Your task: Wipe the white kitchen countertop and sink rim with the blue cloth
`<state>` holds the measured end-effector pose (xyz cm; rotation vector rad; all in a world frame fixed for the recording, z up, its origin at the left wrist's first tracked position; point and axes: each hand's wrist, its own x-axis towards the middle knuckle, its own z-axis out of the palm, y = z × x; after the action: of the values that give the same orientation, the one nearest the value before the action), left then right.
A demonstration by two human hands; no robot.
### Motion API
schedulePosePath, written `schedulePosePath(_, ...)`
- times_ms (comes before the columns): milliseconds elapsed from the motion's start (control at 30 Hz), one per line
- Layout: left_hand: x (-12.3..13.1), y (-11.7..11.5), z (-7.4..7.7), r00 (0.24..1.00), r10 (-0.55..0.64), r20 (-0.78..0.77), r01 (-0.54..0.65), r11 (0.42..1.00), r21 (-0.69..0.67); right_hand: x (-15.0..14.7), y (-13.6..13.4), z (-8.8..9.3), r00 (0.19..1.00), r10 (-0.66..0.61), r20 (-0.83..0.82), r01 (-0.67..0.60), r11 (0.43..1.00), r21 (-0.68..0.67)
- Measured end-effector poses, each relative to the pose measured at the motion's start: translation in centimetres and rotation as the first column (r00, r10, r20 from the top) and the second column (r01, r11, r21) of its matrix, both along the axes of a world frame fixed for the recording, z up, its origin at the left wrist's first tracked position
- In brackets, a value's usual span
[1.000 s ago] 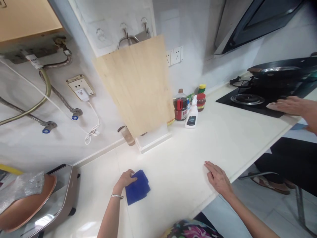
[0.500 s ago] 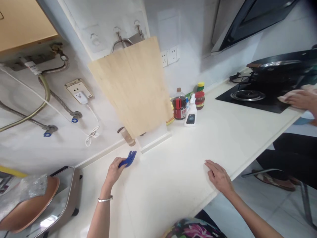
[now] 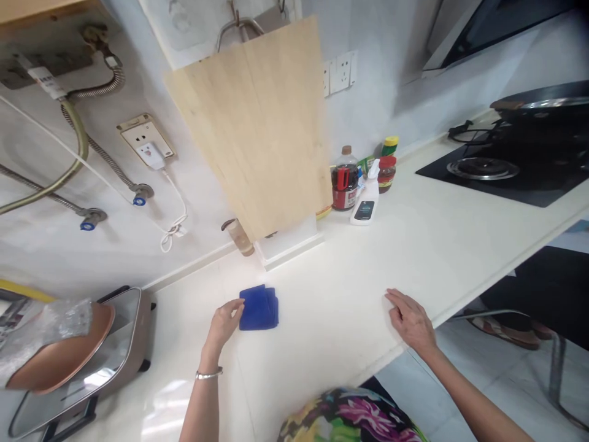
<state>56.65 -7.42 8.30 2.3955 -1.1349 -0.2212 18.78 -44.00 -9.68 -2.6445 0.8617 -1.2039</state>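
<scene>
A folded blue cloth lies flat on the white countertop. My left hand, with a silver bangle at the wrist, pinches the cloth's left edge between thumb and fingers. Near the counter's front edge, my right hand rests palm down with its fingers stretched out and nothing in it.
A wooden board leans on the wall pillar. Behind it stand a dark sauce bottle, a white spray bottle and a red-lidded jar. A black stove is at right, an electric pan at left.
The blue cloth, bunched and tilted in my left hand before, now lies flat and folded. The view has shifted, and the other person's hand by the stove has left it.
</scene>
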Motion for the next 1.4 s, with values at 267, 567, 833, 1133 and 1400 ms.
schedulePosePath(267, -2.6, -1.9, -7.0, 0.984, -0.046, 0.170, 0.054, 0.997, -0.047, -0.1, 0.1, 0.2, 1.000, -0.003, -0.026, 0.003, 1.000, -0.014)
schedulePosePath(567, -2.2, -1.7, -8.1, 0.974, 0.027, 0.226, 0.007, 0.989, -0.147, -0.2, -0.1, -0.1, 1.000, 0.007, -0.022, -0.007, 1.000, -0.008)
schedulePosePath(833, -2.4, -0.9, -7.3, 0.983, 0.102, 0.151, -0.054, 0.956, -0.289, -0.1, 0.0, -0.1, 1.000, -0.004, -0.008, 0.004, 1.000, 0.000)
schedulePosePath(1133, -4.7, -0.8, -6.9, 0.996, -0.089, 0.030, 0.093, 0.982, -0.162, -0.2, 0.0, -0.3, 1.000, 0.008, 0.001, -0.008, 0.999, 0.037)
schedulePosePath(1400, -0.2, -3.1, -7.5, 0.964, 0.245, 0.099, -0.226, 0.959, -0.173, -0.3, -0.1, -0.3, 1.000, 0.021, -0.018, -0.020, 0.999, 0.040)
